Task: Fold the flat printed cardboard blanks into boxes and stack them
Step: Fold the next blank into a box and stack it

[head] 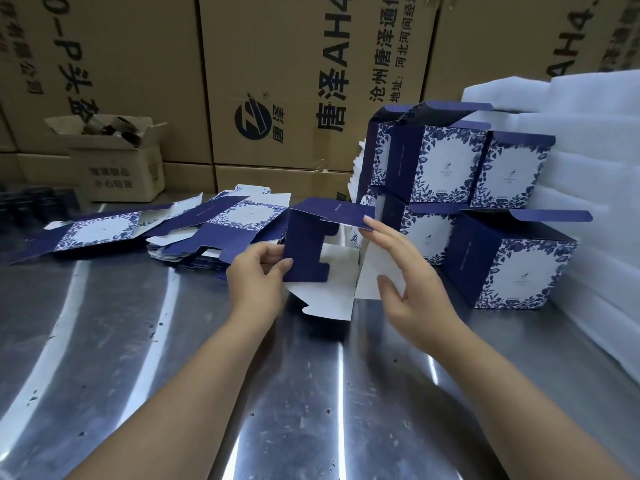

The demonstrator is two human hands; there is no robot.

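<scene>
Left hand (pixel 258 271): fingers curled, thumb and fingertips pinching the left edge of a navy flap on the half-formed blank (pixel 311 244). Blank is held up just above the surface (pixel 138 341), centre of scene, navy outside facing the camera, white inside panels hanging below and to the right.

Right hand (pixel 408 282): fingers nearly straight, laid along the blank's white right panel. Index tip touches the right edge of the navy top panel. Thumb is spread apart from the fingers, on the white side. No curl round anything.

Flat blanks (pixel 214 223): loose fanned pile on the surface, far left of the hands, blue floral print up on several.

Folded boxes (pixel 509 261): stacked in two tiers on the right, just beside the right hand, top flaps standing open. Exact count is unclear, rear ones are partly hidden.

Foam sheets (pixel 588 168): white stack at the right edge, behind and touching the boxes.

Brown cartons (pixel 138 64): wall of them along the far side. Small open carton (pixel 117 168) far left, with cardboard rolls inside.
</scene>
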